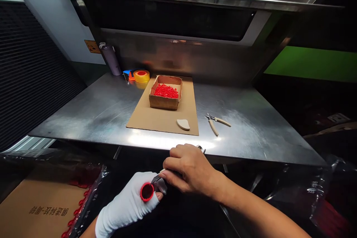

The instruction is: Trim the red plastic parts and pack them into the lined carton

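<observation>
One red cup [147,192] snug in left fingers [159,195], metal tool [155,179] in right fingers [173,163] at rim.

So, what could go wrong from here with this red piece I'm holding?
The pointed tool in your right hand might slip off the rim of the red round piece and nick the bare fingertip of your gloved left hand. Also, you're holding the piece off the table, so a loose grip could drop it.
</observation>
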`<state>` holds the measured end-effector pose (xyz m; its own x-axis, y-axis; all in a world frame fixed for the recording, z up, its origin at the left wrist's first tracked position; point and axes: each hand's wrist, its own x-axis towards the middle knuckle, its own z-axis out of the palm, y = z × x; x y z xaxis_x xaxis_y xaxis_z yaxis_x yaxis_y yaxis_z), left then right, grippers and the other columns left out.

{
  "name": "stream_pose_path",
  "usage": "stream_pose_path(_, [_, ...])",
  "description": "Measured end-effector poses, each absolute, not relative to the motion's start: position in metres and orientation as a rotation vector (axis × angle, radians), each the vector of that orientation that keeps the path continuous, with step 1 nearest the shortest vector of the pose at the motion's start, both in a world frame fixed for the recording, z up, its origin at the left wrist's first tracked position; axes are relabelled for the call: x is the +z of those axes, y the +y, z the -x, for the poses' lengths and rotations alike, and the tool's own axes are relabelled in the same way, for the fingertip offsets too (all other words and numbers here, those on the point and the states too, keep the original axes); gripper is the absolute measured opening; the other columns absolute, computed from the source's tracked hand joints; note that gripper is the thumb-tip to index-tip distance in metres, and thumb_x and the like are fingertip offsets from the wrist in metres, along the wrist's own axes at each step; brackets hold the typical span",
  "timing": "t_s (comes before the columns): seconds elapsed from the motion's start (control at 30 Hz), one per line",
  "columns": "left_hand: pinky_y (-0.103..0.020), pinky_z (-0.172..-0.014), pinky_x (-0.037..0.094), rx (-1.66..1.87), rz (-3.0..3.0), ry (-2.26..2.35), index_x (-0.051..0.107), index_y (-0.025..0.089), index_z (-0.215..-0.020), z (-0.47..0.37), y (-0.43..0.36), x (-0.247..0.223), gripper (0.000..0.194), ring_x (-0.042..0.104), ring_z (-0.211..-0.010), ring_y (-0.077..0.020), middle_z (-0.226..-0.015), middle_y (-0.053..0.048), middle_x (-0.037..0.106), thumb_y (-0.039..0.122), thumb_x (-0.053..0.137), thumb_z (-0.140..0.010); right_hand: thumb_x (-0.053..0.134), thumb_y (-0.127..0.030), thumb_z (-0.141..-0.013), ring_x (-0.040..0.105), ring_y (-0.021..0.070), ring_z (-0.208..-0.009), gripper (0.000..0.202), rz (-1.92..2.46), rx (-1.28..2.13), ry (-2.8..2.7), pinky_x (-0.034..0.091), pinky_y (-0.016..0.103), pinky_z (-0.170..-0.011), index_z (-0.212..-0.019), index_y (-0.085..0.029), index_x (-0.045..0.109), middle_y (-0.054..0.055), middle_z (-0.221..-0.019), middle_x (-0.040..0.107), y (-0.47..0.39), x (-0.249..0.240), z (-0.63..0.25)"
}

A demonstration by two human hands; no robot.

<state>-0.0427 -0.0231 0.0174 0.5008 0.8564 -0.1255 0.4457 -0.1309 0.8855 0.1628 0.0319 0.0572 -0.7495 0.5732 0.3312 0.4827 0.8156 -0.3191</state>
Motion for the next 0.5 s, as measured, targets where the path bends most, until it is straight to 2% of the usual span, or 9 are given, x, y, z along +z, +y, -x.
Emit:
stream_pose_path(0.27, [-0.024, -0.057, 0.033, 0.531, -1.721, 1.151, 0.054, 0.016, -0.074, 0.0431, -0.0249, 0.0184, 0.039, 0.040, -0.065, -0.0128, -0.071, 0.000, 0.050, 0.051, 0.050, -0.090, 0.061, -0.037, -0.092, 0.043, 0.0134, -0.061, 0.028, 0.802, 0.292, -2.581, 0.022, 0.030, -0.057, -0.071, -0.019, 0.062, 0.000, -0.067, 0.053, 0.0281, 0.0584, -0.1632])
stream_pose_path(0.5, [-0.022, -0.056, 0.030, 0.564, -1.673, 1.204, 0.046, 0.017, -0.068, 0.0420, -0.0256, 0.0201, 0.034, 0.034, -0.063, -0.0106, -0.068, 0.004, 0.043, 0.040, 0.057, -0.090, 0.060, -0.036, -0.092, 0.041, 0.0131, -0.061, 0.027, 0.819, 0.311, -2.572, 0.021, 0.030, -0.056, -0.070, -0.019, 0.062, 0.000, -0.067, 0.053, 0.0230, 0.0571, -0.1629])
